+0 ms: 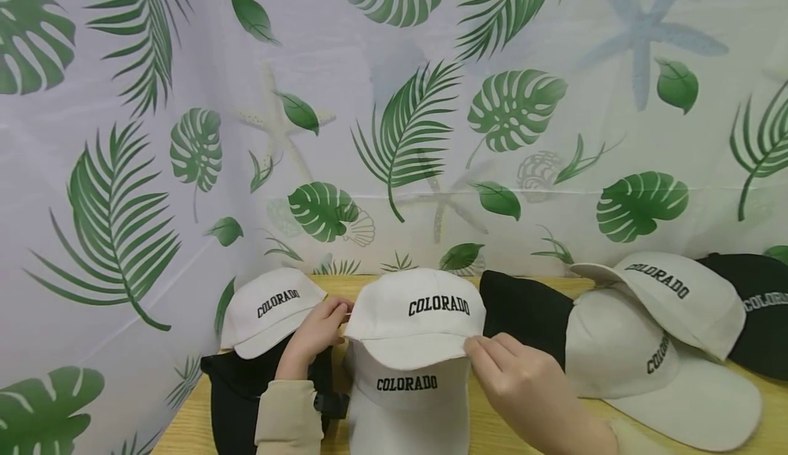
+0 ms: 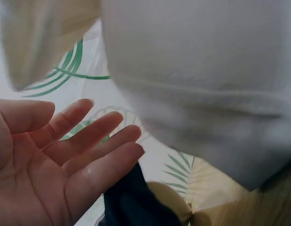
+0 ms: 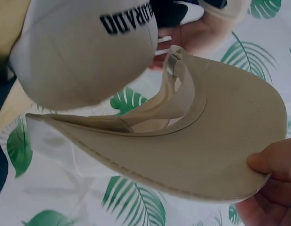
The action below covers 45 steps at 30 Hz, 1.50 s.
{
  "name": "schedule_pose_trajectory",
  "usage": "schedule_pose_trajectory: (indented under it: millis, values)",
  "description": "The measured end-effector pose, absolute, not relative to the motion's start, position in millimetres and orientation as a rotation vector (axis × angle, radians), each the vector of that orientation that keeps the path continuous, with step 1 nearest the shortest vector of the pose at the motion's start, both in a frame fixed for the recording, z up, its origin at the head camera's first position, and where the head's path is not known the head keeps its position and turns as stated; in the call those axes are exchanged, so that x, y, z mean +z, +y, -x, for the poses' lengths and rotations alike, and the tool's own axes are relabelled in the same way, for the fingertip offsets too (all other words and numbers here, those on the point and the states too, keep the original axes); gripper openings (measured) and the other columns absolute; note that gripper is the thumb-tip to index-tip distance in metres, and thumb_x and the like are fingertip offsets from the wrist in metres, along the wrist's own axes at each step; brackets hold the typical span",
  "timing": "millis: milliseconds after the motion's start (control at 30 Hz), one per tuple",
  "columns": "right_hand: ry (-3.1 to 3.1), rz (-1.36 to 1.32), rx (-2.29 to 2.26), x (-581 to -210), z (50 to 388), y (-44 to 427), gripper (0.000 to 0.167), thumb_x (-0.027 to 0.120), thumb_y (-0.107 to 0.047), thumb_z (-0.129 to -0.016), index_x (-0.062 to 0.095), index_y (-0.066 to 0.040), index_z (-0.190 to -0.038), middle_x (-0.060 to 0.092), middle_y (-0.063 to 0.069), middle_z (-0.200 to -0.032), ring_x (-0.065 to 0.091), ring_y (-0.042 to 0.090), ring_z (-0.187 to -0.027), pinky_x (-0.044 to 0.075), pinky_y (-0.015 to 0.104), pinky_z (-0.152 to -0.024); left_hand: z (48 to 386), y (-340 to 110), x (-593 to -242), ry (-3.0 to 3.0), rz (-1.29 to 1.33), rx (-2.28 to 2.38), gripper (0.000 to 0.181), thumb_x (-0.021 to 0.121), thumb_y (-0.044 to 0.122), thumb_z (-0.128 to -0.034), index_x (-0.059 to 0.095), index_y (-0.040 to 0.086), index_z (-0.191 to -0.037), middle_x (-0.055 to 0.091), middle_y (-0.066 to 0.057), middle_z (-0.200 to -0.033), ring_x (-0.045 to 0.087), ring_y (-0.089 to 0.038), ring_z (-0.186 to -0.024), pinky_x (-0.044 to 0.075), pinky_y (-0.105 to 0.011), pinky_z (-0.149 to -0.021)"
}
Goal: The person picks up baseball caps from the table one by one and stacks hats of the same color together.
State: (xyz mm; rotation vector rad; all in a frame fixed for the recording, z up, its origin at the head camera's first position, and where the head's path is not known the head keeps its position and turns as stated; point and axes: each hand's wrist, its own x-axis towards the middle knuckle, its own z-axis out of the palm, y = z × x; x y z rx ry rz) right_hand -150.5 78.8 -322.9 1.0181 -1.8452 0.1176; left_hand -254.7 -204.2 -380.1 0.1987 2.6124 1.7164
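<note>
A white baseball cap [image 1: 394, 304] marked COLORADO sits at the middle in the head view, tilted over a second white COLORADO cap [image 1: 406, 417]. My right hand [image 1: 523, 380] pinches the upper cap's brim at its right corner. The right wrist view shows that thumb on the underside of the brim [image 3: 225, 150], with the cap's strap and hollow inside visible. Beside the cap's left edge is my left hand [image 1: 317, 332]. Its fingers are spread and loosely bent in the left wrist view, palm showing, apart from the white cap fabric [image 2: 197, 52].
On the left, another white COLORADO cap [image 1: 271, 304] lies over a black cap [image 1: 234, 407]. To the right, a black cap [image 1: 523, 304], two pale caps [image 1: 615, 345] and a second black cap [image 1: 766, 318] overlap. A leaf-patterned cloth [image 1: 406, 44] hangs behind the wooden table [image 1: 492, 414].
</note>
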Motion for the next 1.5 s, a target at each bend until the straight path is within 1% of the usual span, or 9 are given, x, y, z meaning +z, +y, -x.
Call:
schedule_pose_trajectory:
  millis: [100, 300, 500, 767, 900, 967, 1133, 1300, 1500]
  values:
    - [-1.843, -1.054, 0.132, -332.2, 150.4, 73.4, 0.049, 0.019, -0.007, -0.096, 0.062, 0.003, -0.075, 0.062, 0.009, -0.069, 0.052, 0.015, -0.053, 0.046, 0.022, -0.046, 253.3, -205.5, -378.2, 2.606, -0.193, 1.694, 0.027, 0.037, 0.015, -0.0960, 0.051, -0.005, -0.109, 0.048, -0.021, -0.117, 0.044, -0.036, -0.112, 0.047, -0.046, -0.070]
    - [-1.786, -1.108, 0.100, -348.3, 150.4, 61.6, 0.048, 0.021, -0.002, -0.095, 0.064, 0.001, -0.074, 0.062, 0.008, -0.068, 0.055, 0.016, -0.056, 0.047, 0.023, -0.048, 252.8, -205.1, -376.4, 2.630, -0.238, 1.619, 0.027, 0.042, 0.016, -0.0946, 0.054, -0.005, -0.107, 0.050, -0.016, -0.109, 0.047, -0.029, -0.099, 0.048, -0.043, -0.066]
    - [-1.742, -1.160, 0.094, -364.2, 149.5, 52.1, 0.048, 0.022, 0.001, -0.093, 0.064, -0.002, -0.071, 0.061, 0.006, -0.066, 0.051, 0.014, -0.054, 0.044, 0.019, -0.045, 252.6, -203.6, -377.9, 2.660, -0.262, 1.503, 0.032, 0.044, 0.022, -0.0938, 0.052, -0.003, -0.111, 0.051, -0.015, -0.111, 0.047, -0.029, -0.101, 0.044, -0.046, -0.076]
    - [-1.917, -1.226, 0.234, -385.4, 141.4, 42.7, 0.048, 0.023, -0.018, -0.097, 0.062, -0.007, -0.072, 0.058, -0.001, -0.066, 0.045, 0.007, -0.053, 0.037, 0.011, -0.044, 251.4, -200.8, -381.2, 2.679, -0.290, 1.395, 0.039, 0.047, 0.029, -0.0919, 0.050, -0.001, -0.117, 0.050, -0.015, -0.115, 0.046, -0.030, -0.106, 0.037, -0.047, -0.086]
    - [-2.094, -1.231, 0.253, -392.6, 138.4, 41.9, 0.036, 0.034, -0.026, -0.095, 0.054, -0.011, -0.069, 0.044, -0.006, -0.060, 0.032, 0.004, -0.050, 0.026, 0.009, -0.040, 250.2, -200.2, -381.4, 2.684, -0.299, 1.372, 0.040, 0.048, 0.031, -0.0913, 0.049, 0.000, -0.117, 0.050, -0.014, -0.115, 0.046, -0.030, -0.106, 0.037, -0.047, -0.086]
    - [-2.267, -1.252, 0.215, -394.8, 137.3, 41.7, 0.037, 0.037, -0.036, -0.093, 0.054, -0.011, -0.072, 0.040, -0.007, -0.060, 0.029, 0.004, -0.050, 0.024, 0.011, -0.039, 249.2, -200.0, -381.0, 2.681, -0.304, 1.368, 0.040, 0.048, 0.031, -0.0912, 0.049, 0.001, -0.117, 0.050, -0.014, -0.115, 0.046, -0.029, -0.106, 0.037, -0.047, -0.086]
    - [-2.595, -1.340, 0.064, -400.0, 136.8, 39.0, 0.049, 0.041, -0.055, -0.086, 0.058, -0.009, -0.086, 0.046, -0.003, -0.063, 0.039, 0.007, -0.055, 0.031, 0.018, -0.040, 247.7, -199.2, -380.0, 2.669, -0.341, 1.360, 0.042, 0.047, 0.032, -0.0914, 0.048, 0.000, -0.119, 0.049, -0.015, -0.116, 0.046, -0.030, -0.107, 0.037, -0.047, -0.087]
    - [-2.518, -1.401, -0.007, -407.3, 137.2, 35.2, 0.041, 0.049, -0.047, -0.086, 0.062, -0.008, -0.087, 0.049, 0.000, -0.060, 0.043, 0.007, -0.054, 0.030, 0.017, -0.038, 248.0, -199.2, -381.4, 2.638, -0.338, 1.346, 0.043, 0.048, 0.034, -0.0910, 0.047, 0.002, -0.120, 0.049, -0.015, -0.115, 0.047, -0.030, -0.104, 0.037, -0.048, -0.085]
    - [-2.530, -1.457, -0.168, -410.0, 137.1, 28.9, 0.042, 0.051, -0.045, -0.085, 0.064, -0.006, -0.097, 0.055, 0.004, -0.065, 0.048, 0.009, -0.060, 0.036, 0.018, -0.040, 248.1, -198.1, -383.8, 2.577, -0.317, 1.344, 0.045, 0.049, 0.036, -0.0901, 0.045, 0.003, -0.121, 0.049, -0.014, -0.113, 0.048, -0.029, -0.100, 0.042, -0.048, -0.078]
